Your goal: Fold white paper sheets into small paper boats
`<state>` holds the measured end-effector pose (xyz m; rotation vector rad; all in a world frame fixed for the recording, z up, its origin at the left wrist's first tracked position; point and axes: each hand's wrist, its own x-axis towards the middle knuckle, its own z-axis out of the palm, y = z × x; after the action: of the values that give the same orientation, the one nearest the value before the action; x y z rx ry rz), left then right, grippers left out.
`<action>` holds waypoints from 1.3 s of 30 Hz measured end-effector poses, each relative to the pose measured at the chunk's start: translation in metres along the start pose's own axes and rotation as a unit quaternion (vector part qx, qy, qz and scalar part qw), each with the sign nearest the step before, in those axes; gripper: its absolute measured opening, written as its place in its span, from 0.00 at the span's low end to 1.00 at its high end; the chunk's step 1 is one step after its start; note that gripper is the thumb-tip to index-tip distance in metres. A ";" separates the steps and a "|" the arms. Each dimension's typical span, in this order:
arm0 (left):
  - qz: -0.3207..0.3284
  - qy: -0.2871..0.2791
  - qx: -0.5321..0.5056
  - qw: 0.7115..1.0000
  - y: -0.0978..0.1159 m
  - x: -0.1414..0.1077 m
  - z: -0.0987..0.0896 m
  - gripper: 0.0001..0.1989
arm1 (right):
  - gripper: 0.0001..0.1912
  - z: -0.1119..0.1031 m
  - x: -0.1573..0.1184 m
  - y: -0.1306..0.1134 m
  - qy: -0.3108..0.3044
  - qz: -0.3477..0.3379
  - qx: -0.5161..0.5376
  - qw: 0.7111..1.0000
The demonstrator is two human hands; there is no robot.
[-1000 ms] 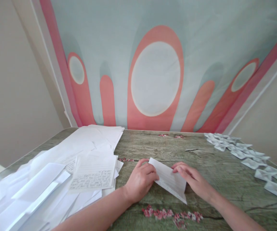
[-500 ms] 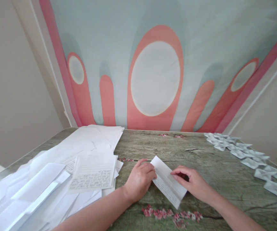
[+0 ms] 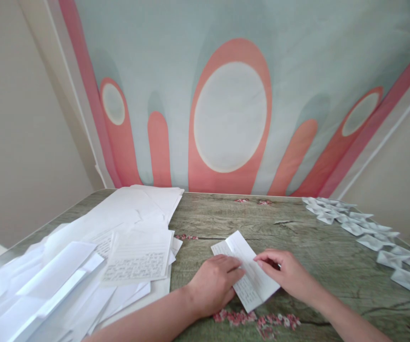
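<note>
A creased sheet of paper point(image 3: 251, 273) with handwriting on it lies at a slant on the wooden-patterned table, a fold line running along its length. My left hand point(image 3: 217, 282) rests on the sheet's left part, fingers close together and covering some of it. From the right, my right hand point(image 3: 285, 270) pinches the sheet's right edge between thumb and index finger. Part of the sheet's left flap shows beyond my left fingers.
A large pile of white papers point(image 3: 83, 261) covers the table's left side, with a handwritten sheet point(image 3: 138, 256) on top. Several folded paper pieces point(image 3: 372, 237) line the right edge. Behind the table point(image 3: 208, 213) hangs a patterned backdrop point(image 3: 176, 61).
The sheet has opened out, showing a flap on its left. My left hand has moved slightly right and toward me, over the paper; my right hand has barely moved.
</note>
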<state>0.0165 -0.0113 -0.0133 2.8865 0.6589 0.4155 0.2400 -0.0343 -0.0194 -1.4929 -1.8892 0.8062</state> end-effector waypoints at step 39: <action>-0.228 0.111 -0.256 0.933 -0.017 0.004 0.006 0.12 | 0.17 0.010 0.018 0.018 0.056 -0.073 -0.031 0.995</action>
<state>0.0149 0.0046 -0.0213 2.1323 1.0436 0.7224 0.2398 -0.0146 -0.0384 -1.3879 -1.9292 0.5902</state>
